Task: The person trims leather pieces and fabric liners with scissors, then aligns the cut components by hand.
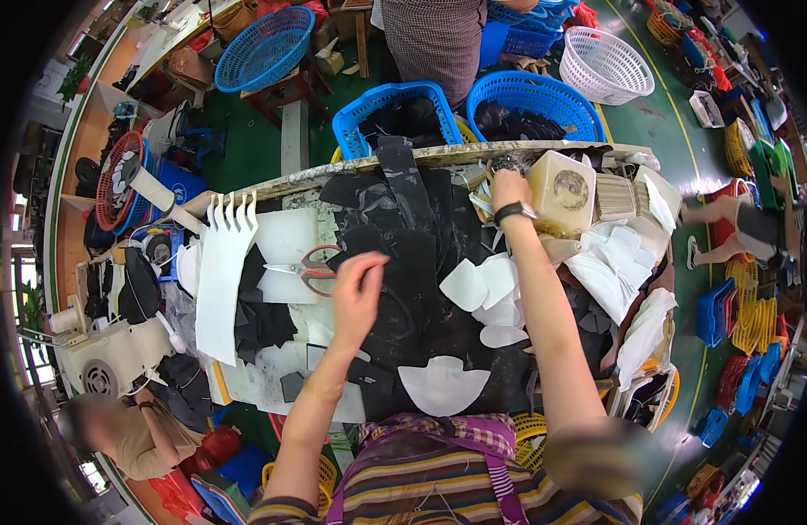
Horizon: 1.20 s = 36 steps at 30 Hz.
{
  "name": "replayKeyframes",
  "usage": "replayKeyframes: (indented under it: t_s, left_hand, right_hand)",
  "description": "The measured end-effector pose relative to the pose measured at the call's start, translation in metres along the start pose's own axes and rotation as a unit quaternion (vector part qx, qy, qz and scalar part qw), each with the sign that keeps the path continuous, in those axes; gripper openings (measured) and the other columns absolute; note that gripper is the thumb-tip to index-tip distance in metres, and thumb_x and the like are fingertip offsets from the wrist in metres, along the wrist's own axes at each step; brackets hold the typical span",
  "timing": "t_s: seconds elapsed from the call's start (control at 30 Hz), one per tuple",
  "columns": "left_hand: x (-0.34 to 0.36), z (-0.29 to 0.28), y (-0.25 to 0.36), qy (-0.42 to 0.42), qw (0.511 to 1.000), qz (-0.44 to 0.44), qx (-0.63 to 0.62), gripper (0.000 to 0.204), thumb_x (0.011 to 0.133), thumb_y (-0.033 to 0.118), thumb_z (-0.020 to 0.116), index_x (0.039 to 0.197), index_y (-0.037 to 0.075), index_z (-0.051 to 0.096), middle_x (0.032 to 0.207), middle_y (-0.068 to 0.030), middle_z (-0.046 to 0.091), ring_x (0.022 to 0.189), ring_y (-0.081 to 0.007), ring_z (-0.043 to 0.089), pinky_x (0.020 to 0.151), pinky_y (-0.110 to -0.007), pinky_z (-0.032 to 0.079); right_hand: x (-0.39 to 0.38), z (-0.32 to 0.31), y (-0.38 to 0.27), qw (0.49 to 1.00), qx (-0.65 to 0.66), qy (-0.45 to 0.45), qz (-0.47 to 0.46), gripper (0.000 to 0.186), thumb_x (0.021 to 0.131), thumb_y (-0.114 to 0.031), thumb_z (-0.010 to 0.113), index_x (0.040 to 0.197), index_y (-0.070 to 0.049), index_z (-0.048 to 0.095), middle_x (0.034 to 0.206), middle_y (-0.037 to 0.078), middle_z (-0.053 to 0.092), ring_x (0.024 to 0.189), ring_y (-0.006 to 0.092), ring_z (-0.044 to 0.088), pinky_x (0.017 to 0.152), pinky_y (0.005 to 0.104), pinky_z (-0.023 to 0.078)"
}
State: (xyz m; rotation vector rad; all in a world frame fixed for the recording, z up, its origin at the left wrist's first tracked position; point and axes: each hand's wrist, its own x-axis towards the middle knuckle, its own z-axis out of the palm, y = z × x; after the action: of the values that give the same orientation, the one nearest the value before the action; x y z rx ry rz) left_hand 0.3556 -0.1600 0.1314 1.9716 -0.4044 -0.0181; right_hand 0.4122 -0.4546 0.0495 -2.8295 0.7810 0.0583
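Note:
My left hand (358,293) hovers above dark fabric pieces (408,271), its fingers loosely apart with nothing in them. Just left of it, a pair of scissors (318,270) with red-and-black handles lies on a white board. At the table's far edge my right hand (510,189) is closed beside a yellowed plastic canister (562,192). A dark, bristly-looking thing (511,163) shows at its fingertips, but I cannot tell what it is. White cut pieces (480,284) lie near my right forearm, and a rounded white piece (443,386) rests at the near edge.
A long white piece with finger-like strips (224,280) lies at left. Crumpled white sheets (615,267) cover the right side. Beyond the table stand blue baskets (536,98) holding dark material, and a person (431,44). Another person (145,433) sits by a sewing machine (115,367).

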Motion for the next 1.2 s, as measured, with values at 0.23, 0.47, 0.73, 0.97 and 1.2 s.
replayKeyframes:
  t_s: [0.23, 0.47, 0.73, 0.97, 1.2]
  left_hand:
    - [0.036, 0.063, 0.044, -0.141, 0.982, 0.108, -0.067, 0.011, 0.082, 0.003, 0.055, 0.09, 0.001, 0.062, 0.092, -0.0094, 0.063, 0.092, -0.0233, 0.058, 0.08, -0.031, 0.045]
    - [-0.009, 0.034, 0.015, -0.13, 0.978, -0.091, -0.135, 0.013, 0.087, 0.006, 0.052, 0.093, -0.001, 0.061, 0.088, -0.0057, 0.064, 0.083, -0.0119, 0.06, 0.076, -0.025, 0.045]
    - [-0.051, 0.01, 0.008, -0.119, 0.965, -0.148, -0.181, 0.014, 0.089, 0.006, 0.05, 0.096, -0.002, 0.06, 0.09, -0.0065, 0.063, 0.086, -0.0113, 0.059, 0.079, -0.023, 0.045]
    - [-0.03, 0.003, 0.0, -0.078, 0.96, -0.143, -0.227, 0.015, 0.089, 0.007, 0.05, 0.098, -0.002, 0.059, 0.087, -0.0067, 0.065, 0.083, -0.0113, 0.061, 0.076, -0.023, 0.046]
    - [0.01, 0.017, 0.04, -0.037, 0.975, -0.017, -0.219, 0.019, 0.09, 0.012, 0.051, 0.101, -0.002, 0.058, 0.084, -0.0044, 0.062, 0.076, -0.0092, 0.057, 0.073, -0.022, 0.045]
  right_hand:
    - [0.024, 0.041, -0.003, 0.994, -0.11, 0.002, -0.008, 0.022, 0.081, -0.011, 0.047, 0.082, -0.006, 0.069, 0.084, 0.018, 0.065, 0.079, 0.0295, 0.065, 0.066, 0.0396, 0.053]
    - [0.023, 0.041, -0.009, 0.987, -0.148, 0.051, -0.04, 0.023, 0.082, -0.016, 0.049, 0.08, -0.009, 0.071, 0.08, 0.014, 0.066, 0.072, 0.0255, 0.066, 0.055, 0.0362, 0.053]
    - [0.01, 0.007, -0.014, 0.997, -0.052, -0.052, 0.025, 0.027, 0.085, -0.013, 0.043, 0.091, -0.005, 0.068, 0.098, 0.017, 0.064, 0.089, 0.0309, 0.064, 0.073, 0.0401, 0.052]
    - [-0.003, -0.05, 0.0, 0.996, 0.019, 0.005, -0.086, 0.014, 0.071, -0.014, 0.061, 0.078, -0.004, 0.068, 0.088, 0.02, 0.063, 0.078, 0.0368, 0.062, 0.072, 0.0428, 0.051]
    - [-0.118, -0.104, -0.02, 0.831, 0.454, -0.107, -0.302, 0.013, 0.081, -0.011, 0.059, 0.082, 0.001, 0.063, 0.084, 0.008, 0.064, 0.08, 0.0195, 0.059, 0.074, 0.0303, 0.045]
